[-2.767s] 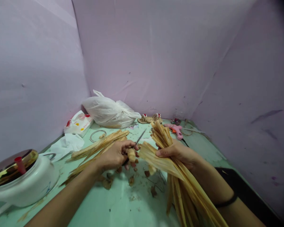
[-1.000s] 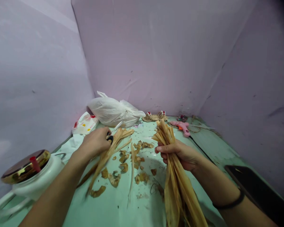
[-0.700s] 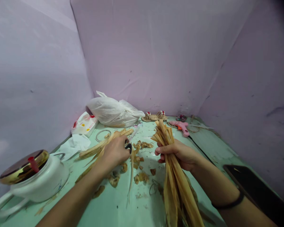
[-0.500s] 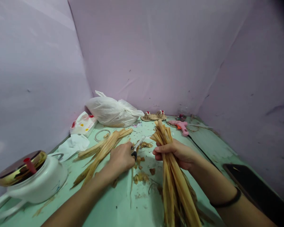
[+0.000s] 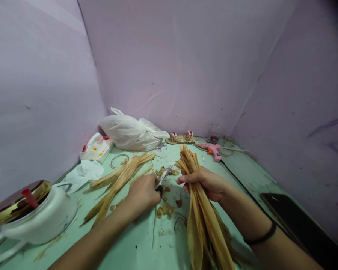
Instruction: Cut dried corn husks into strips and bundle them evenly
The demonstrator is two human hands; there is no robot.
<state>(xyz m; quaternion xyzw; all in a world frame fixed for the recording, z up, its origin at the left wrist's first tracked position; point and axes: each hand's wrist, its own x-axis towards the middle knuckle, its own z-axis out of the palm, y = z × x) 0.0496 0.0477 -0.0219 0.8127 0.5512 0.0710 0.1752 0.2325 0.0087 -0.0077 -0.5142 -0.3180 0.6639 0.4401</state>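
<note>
Closed round the black handle of the scissors [image 5: 165, 174], my left hand [image 5: 144, 190] is low over the table, the blades pointing away to the upper right. My right hand [image 5: 204, 182] grips a bundle of dried husk strips [image 5: 198, 210] near its upper end; the long strips hang down toward the near edge. A second pile of dried husks [image 5: 120, 180] lies left of my left hand. Between the hands, small husk scraps [image 5: 165, 210] are scattered on the green table [image 5: 141, 243].
Behind lie a white plastic bag [image 5: 133, 133], a tissue pack [image 5: 97, 149] and a woven piece [image 5: 180, 138]. A pink glue gun [image 5: 214, 150] with a black cord, and a dark phone [image 5: 295, 221], are at right. A white pot [image 5: 43, 221] stands at left.
The whole view has shifted slightly, so things appear a little further left. Both hands keep their hold on the scissors and the bundle.
</note>
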